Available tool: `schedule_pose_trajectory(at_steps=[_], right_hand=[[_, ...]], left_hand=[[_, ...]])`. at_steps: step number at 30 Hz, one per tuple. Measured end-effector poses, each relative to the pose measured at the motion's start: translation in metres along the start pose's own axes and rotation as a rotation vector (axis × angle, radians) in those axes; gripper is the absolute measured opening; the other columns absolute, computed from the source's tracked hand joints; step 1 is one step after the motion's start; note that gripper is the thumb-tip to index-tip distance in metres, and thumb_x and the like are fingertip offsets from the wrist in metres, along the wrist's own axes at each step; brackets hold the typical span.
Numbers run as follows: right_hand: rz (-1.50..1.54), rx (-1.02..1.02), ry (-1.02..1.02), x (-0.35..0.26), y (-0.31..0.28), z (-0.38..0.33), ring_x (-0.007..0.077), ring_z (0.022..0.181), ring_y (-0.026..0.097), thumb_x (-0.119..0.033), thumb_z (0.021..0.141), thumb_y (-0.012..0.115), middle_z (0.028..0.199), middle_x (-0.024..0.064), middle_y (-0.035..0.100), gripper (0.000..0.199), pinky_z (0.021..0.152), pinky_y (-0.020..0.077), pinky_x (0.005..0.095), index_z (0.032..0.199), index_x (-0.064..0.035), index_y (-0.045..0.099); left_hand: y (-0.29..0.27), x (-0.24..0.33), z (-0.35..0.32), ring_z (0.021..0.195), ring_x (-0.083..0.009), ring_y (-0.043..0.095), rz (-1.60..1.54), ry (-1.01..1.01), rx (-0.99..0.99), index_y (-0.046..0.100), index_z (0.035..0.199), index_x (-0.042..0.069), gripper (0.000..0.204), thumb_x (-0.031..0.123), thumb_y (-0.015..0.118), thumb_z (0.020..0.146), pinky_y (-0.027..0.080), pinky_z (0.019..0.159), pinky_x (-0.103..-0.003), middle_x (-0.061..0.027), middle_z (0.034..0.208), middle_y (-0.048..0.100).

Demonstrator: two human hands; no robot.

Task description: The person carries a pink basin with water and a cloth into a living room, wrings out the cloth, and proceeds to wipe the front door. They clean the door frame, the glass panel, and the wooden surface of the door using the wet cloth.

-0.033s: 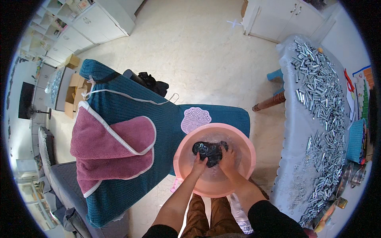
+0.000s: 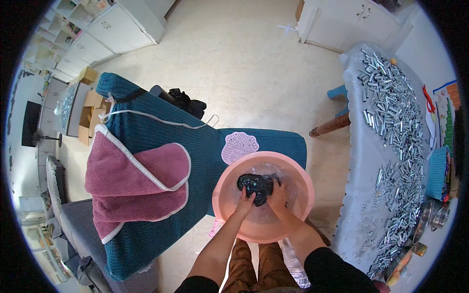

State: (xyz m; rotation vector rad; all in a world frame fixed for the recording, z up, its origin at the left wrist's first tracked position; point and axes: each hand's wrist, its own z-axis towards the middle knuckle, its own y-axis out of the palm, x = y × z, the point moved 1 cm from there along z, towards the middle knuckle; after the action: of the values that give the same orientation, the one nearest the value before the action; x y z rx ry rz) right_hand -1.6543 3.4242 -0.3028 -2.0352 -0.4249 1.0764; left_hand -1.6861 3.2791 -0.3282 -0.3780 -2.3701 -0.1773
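Both hands, L (image 2: 245, 203) & R (image 2: 277, 194), clenched on dark wet cloth (image 2: 257, 184) betw. them in pink basin (image 2: 221, 183) w/ water; judged soft, limp, slippery, heavier soaked; best gripped by bunched folds.

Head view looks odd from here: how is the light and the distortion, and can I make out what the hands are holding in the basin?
Head view: even indoor light with soft shadows; strong fisheye bend, black corners, the table edge curves near the rim. Left hand and right hand press a dark wet cloth in the pink basin; glints off the water and the cloth blur its detail, so its kind stays unclear.
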Motion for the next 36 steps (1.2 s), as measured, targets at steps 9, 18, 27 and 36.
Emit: schedule_pose_trajectory(at_steps=[9, 18, 27, 36], right_hand=[[0.89, -0.275, 0.028, -0.074, -0.027, -0.063, 0.0185, 0.078, 0.054, -0.017, 0.075, 0.066, 0.082, 0.0118, 0.056, 0.027, 0.07, 0.043, 0.0306, 0.092, -0.0016, 0.052], [0.295, -0.014, -0.176, -0.086, -0.033, -0.041, 0.031, 0.055, 0.057, -0.028, 0.081, 0.056, 0.061, 0.019, 0.057, 0.027, 0.058, 0.0446, 0.0376, 0.069, -0.0042, 0.061], [0.184, 0.061, 0.158, -0.007, -0.018, 0.02, 0.0366, 0.071, 0.059, -0.025, 0.082, 0.051, 0.077, 0.0192, 0.061, 0.026, 0.068, 0.0447, 0.0446, 0.078, -0.0015, 0.062], [0.23, 0.17, 0.249, 0.025, 0.018, 0.014, 0.0355, 0.086, 0.056, -0.015, 0.078, 0.059, 0.093, 0.019, 0.059, 0.023, 0.078, 0.0441, 0.0402, 0.097, -0.003, 0.059]], left_hand=[[0.015, 0.084, -0.018, 0.081, -0.0175, 0.055, -0.82, -0.354, -0.172, 0.051, 0.111, 0.011, 0.042, 0.044, 0.046, 0.087, 0.049, 0.066, -0.031, -0.0056, 0.094, 0.055], [0.012, 0.014, 0.002, 0.079, -0.0173, 0.055, -0.58, -0.204, -0.077, 0.053, 0.107, 0.009, 0.035, 0.037, 0.047, 0.087, 0.049, 0.068, -0.031, -0.0065, 0.093, 0.056], [0.041, 0.08, -0.046, 0.09, -0.0165, 0.052, 0.065, 0.08, 0.206, 0.056, 0.105, 0.001, 0.037, 0.032, 0.05, 0.087, 0.041, 0.082, -0.029, -0.0071, 0.096, 0.057], [-0.011, -0.029, 0.03, 0.106, -0.0214, 0.047, -0.211, -0.075, 0.076, 0.048, 0.118, 0.004, 0.053, 0.046, 0.047, 0.086, 0.036, 0.093, -0.032, -0.0093, 0.112, 0.053]])
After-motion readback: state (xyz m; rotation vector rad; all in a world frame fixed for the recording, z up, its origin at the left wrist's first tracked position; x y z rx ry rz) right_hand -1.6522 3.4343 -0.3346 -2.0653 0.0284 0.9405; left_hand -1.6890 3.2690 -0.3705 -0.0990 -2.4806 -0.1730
